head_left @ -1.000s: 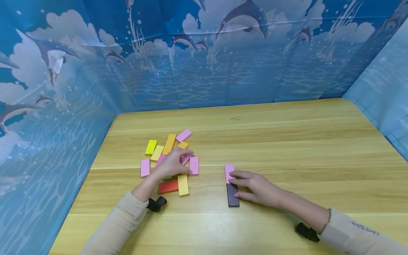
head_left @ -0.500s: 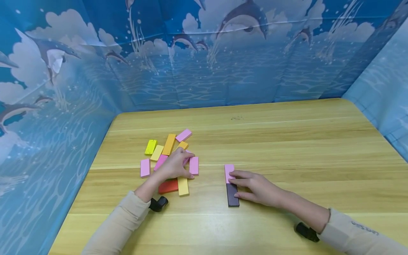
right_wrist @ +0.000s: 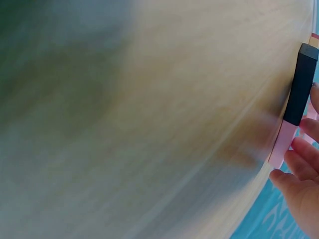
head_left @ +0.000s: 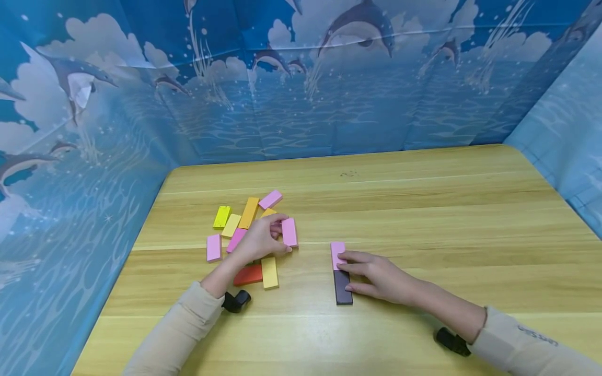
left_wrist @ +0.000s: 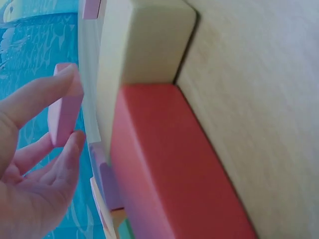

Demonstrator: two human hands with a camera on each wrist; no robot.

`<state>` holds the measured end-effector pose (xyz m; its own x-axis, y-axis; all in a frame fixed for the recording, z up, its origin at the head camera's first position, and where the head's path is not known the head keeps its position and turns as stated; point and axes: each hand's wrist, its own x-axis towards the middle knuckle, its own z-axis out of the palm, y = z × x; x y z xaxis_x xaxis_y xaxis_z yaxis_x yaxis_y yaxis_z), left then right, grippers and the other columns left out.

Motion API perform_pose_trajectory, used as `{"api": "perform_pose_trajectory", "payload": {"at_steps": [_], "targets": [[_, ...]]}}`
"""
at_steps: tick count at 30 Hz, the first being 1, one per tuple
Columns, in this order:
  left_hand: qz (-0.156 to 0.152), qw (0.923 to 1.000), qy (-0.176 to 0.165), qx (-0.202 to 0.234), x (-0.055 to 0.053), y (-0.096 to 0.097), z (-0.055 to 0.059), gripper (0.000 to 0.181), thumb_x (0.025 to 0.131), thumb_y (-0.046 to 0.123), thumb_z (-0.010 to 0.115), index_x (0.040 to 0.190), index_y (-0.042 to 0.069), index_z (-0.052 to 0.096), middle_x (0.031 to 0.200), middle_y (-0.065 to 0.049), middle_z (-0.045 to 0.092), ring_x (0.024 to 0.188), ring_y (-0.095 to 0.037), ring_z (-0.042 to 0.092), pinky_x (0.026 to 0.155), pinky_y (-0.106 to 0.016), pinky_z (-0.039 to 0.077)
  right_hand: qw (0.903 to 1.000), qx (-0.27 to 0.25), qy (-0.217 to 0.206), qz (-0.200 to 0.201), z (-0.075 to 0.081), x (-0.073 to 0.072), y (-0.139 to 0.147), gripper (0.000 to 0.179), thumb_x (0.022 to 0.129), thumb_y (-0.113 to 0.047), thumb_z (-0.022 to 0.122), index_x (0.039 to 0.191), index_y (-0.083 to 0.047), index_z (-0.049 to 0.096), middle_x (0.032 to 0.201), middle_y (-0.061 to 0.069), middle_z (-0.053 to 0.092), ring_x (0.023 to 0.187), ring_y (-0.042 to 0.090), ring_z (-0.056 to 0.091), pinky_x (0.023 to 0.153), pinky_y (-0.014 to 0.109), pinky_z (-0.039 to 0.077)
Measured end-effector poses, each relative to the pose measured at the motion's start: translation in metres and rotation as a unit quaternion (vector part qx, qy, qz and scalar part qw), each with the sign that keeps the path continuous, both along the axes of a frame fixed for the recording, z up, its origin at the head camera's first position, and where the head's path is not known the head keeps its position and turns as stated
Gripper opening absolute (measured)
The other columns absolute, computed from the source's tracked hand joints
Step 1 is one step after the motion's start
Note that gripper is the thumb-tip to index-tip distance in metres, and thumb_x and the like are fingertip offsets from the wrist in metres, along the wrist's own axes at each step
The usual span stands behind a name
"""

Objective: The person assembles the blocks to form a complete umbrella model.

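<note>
My left hand [head_left: 257, 241] pinches a pink block [head_left: 289, 233] between thumb and fingertips. In the left wrist view that pink block [left_wrist: 67, 109] shows raised, tilted on edge. Under and around the hand lie loose blocks, among them a red block [head_left: 247, 274], a pale yellow block [head_left: 270, 273] and a magenta block [head_left: 236, 239]; others are partly hidden by it. Farther right, a second pink block [head_left: 336, 250] and a black block [head_left: 343, 288] lie end to end in a row. My right hand [head_left: 383, 277] rests its extended fingers on the pink one, thumb at the black one's side.
Behind the left hand lie an orange block [head_left: 250, 212], a bright yellow block [head_left: 222, 217] and another pink block [head_left: 270, 199]. One more pink block [head_left: 213, 247] is at the pile's left. A blue dolphin-print curtain [head_left: 301, 115] borders the wooden table [head_left: 447, 209].
My left hand has taken hold of the pink block at the pile's right side and lifted it, shifting it slightly away from me. The right hand and its two blocks have stayed in place.
</note>
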<state>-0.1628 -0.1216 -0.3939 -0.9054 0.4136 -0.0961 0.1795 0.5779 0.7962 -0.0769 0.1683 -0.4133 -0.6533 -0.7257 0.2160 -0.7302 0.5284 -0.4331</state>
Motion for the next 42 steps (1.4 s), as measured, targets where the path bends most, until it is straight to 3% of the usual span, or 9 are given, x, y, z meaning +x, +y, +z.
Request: {"api": "perform_pose_trajectory", "payload": {"at_steps": [5,11,18,23,27,36,42], "targets": [[0.027,0.9993,-0.011,0.022,0.000,0.005,0.002,0.073,0.064,0.000,0.083,0.129,-0.001,0.051,0.109,-0.013,0.064,0.099,-0.021,0.061,0.085,-0.031,0.049,1.0000,0.001,0.002,0.002,0.000,0.000,0.000,0.041,0.086,-0.022,0.067,0.118,0.003,0.062,0.127,0.017,0.054,0.114,0.033,0.054,0.089,0.044,0.046],[0.028,0.9993,0.000,0.024,-0.001,0.009,0.001,0.073,0.063,0.000,0.083,0.128,0.002,0.052,0.106,-0.012,0.064,0.094,-0.020,0.062,0.081,-0.031,0.050,1.0000,0.005,0.002,0.001,0.000,0.000,0.000,0.041,0.086,-0.022,0.068,0.119,0.003,0.062,0.127,0.017,0.054,0.114,0.032,0.054,0.089,0.043,0.046],[0.026,0.9985,-0.012,0.048,-0.004,0.015,-0.001,0.072,0.063,0.001,0.083,0.129,0.005,0.053,0.121,-0.009,0.056,0.094,-0.018,0.062,0.078,-0.030,0.051,0.9999,0.009,-0.011,0.001,0.002,0.000,0.000,0.041,0.088,-0.023,0.066,0.120,0.001,0.062,0.128,0.016,0.054,0.115,0.032,0.053,0.090,0.044,0.046],[0.022,0.9951,-0.042,0.086,-0.005,0.022,-0.002,0.073,0.065,0.000,0.082,0.131,0.006,0.050,0.115,-0.009,0.060,0.091,-0.019,0.064,0.076,-0.030,0.051,0.9999,0.013,-0.011,0.000,0.002,-0.001,0.001,0.042,0.087,-0.024,0.066,0.120,0.000,0.062,0.129,0.016,0.053,0.115,0.032,0.053,0.090,0.044,0.045],[0.022,0.9947,-0.049,0.087,-0.006,0.028,-0.003,0.073,0.065,0.001,0.082,0.130,0.007,0.050,0.105,-0.010,0.065,0.090,-0.018,0.064,0.074,-0.030,0.050,0.9998,0.016,-0.009,0.003,0.002,-0.001,0.001,0.042,0.088,-0.025,0.065,0.121,0.000,0.061,0.129,0.016,0.053,0.115,0.032,0.053,0.090,0.044,0.046],[-0.004,0.9927,-0.058,0.106,-0.010,0.042,-0.008,0.071,0.068,-0.003,0.080,0.130,-0.001,0.047,0.120,-0.013,0.055,0.097,-0.021,0.063,0.074,-0.028,0.051,0.9999,0.014,-0.003,0.005,0.002,-0.001,0.001,0.042,0.087,-0.024,0.067,0.120,0.001,0.062,0.128,0.017,0.054,0.114,0.032,0.054,0.089,0.044,0.046],[-0.020,0.9934,-0.066,0.092,-0.010,0.054,-0.012,0.070,0.068,-0.001,0.080,0.130,-0.001,0.046,0.111,-0.015,0.060,0.097,-0.022,0.062,0.076,-0.028,0.051,0.9999,0.010,-0.003,0.006,0.001,-0.001,0.001,0.042,0.087,-0.024,0.067,0.120,0.002,0.061,0.128,0.018,0.053,0.115,0.032,0.053,0.090,0.044,0.046]]}}
